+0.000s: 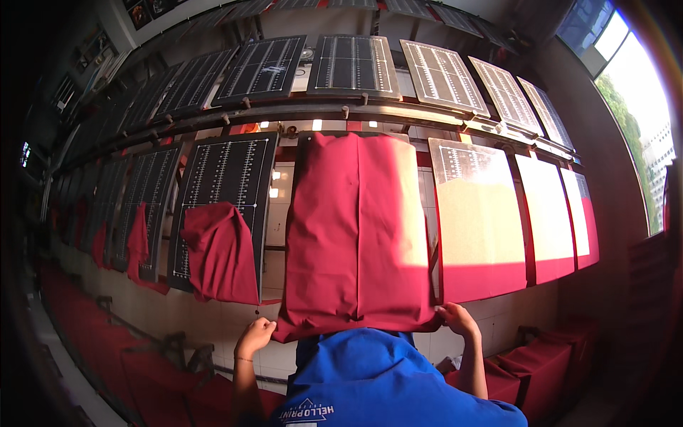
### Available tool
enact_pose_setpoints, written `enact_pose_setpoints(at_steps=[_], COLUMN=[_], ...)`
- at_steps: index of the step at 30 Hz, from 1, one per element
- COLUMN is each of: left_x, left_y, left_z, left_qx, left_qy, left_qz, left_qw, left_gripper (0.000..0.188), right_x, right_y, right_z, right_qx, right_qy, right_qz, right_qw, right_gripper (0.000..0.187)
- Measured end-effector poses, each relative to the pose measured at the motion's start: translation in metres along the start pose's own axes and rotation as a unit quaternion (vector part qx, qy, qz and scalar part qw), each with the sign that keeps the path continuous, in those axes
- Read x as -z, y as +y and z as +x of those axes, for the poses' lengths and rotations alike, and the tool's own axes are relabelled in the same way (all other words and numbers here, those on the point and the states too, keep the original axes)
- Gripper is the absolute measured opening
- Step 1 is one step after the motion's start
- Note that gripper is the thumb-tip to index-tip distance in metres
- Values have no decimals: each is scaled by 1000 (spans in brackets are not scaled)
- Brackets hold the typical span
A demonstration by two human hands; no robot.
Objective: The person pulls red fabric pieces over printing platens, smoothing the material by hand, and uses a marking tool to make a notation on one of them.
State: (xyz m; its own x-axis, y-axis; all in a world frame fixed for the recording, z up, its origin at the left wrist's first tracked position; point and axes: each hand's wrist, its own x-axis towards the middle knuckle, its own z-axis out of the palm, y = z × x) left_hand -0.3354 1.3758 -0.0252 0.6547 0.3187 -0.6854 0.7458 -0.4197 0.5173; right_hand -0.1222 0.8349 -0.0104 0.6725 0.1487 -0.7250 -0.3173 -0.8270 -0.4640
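Note:
A dark red fabric piece [334,235] lies over a board straight ahead, with a crease running down its middle and ripples along its near edge. Its near left corner is pinched by my left hand [256,336], fingers closed. On the opposite side, my right hand [459,319] is closed on the near right corner. Between them the near edge stretches across, close in front of my blue shirt. Only a dark strip of the board shows beyond the fabric's far end.
Left of it, a black marked board [222,167] carries a crumpled red fabric piece [224,252]. To the right, a board [480,235] has red fabric laid smooth, partly in bright sunlight. A rail [306,114] and another row of boards [353,65] stand beyond.

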Motion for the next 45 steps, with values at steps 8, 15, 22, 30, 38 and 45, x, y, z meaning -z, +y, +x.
enact_pose_setpoints(at_steps=[8,15,22,30,38,45], left_x=[-52,-96,-127,-67,39,52], left_y=[40,-55,-108,-20,138,130], left_z=[124,48,13,126,291,298], left_qx=[10,-54,34,44,-88,-217], left_qy=[-105,331,220,-43,-139,75], left_qz=[-545,-174,-102,-443,-545,-434], left_qw=[832,926,970,894,822,871], left_gripper=[83,43,40,86,47,15], right_x=[-61,-105,-107,-70,33,65], right_y=[-21,56,95,6,-126,-143], right_z=[142,121,58,109,277,272], right_qx=[82,-6,-11,-36,10,141], right_qy=[-169,-45,-49,-48,108,108], right_qz=[659,578,546,260,485,430], right_qw=[728,815,836,964,868,885], right_gripper=[73,59,17,57,58,11])
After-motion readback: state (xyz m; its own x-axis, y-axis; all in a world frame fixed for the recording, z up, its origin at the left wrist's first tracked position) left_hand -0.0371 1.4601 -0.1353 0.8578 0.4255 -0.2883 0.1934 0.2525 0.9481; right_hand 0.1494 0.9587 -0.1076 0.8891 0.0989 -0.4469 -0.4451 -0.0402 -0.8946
